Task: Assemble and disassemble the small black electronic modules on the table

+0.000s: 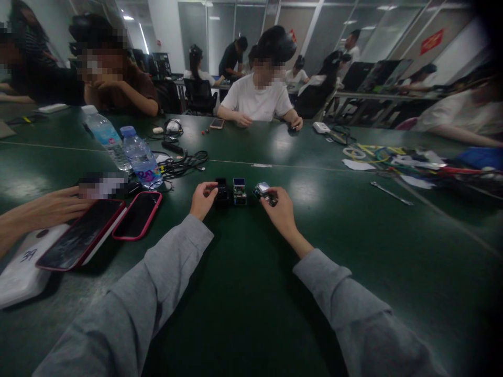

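Note:
My left hand (pixel 203 201) has its thumb and fingertips closed at the left side of a small black boxy device (pixel 222 191) standing on the dark green table. In my right hand (pixel 281 208) is a small circuit board with a screen (pixel 262 187), held at its right edge between thumb and fingers. Its screen looks pale and the board is tilted. Between my hands, apart from both, a second small circuit board with a screen (pixel 239 190) stands on the table. Finer details of these boards are too small to tell.
To the left are two water bottles (pixel 141 157), a red-edged phone (pixel 137 215), a larger phone (pixel 82 235) on a white case, and another person's hand (pixel 58 205). Black cables (pixel 188 163) lie beyond. Rightward are a wrench-like metal tool (pixel 391 193) and tangled wires (pixel 393 159). A person (pixel 257 94) sits opposite.

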Demonstrator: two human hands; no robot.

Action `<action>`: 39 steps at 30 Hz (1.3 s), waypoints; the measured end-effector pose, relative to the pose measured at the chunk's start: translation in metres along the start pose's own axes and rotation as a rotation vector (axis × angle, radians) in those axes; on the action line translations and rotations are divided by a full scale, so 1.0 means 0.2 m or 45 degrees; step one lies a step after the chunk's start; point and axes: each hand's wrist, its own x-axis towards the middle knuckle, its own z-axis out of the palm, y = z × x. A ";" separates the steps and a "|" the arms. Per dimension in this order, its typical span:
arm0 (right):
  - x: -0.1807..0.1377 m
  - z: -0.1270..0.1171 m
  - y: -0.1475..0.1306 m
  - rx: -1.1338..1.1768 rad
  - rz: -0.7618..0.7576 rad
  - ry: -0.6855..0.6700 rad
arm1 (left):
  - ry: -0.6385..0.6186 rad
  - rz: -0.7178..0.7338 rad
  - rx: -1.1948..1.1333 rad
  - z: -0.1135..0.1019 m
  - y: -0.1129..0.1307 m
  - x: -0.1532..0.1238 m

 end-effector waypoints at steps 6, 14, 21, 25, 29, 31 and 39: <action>0.02 0.02 0.07 0.194 0.254 0.072 | -0.037 -0.012 -0.005 0.00 0.00 0.00; 0.03 0.04 0.15 0.190 0.367 0.102 | -0.031 0.026 0.020 0.00 0.01 -0.01; 0.04 0.04 0.15 0.037 0.273 0.147 | -0.048 0.014 -0.010 0.00 0.01 0.00; 0.02 0.03 0.10 -0.147 0.053 0.116 | -0.055 0.011 -0.010 0.00 0.02 0.00; 0.01 0.00 0.05 -0.045 0.123 0.030 | -0.055 -0.007 -0.001 0.00 0.02 -0.01; 0.01 -0.01 0.05 0.054 0.236 0.016 | -0.054 -0.004 -0.002 0.00 0.02 -0.01; 0.03 0.02 0.12 0.043 0.313 0.089 | -0.049 -0.007 0.005 0.00 0.01 0.00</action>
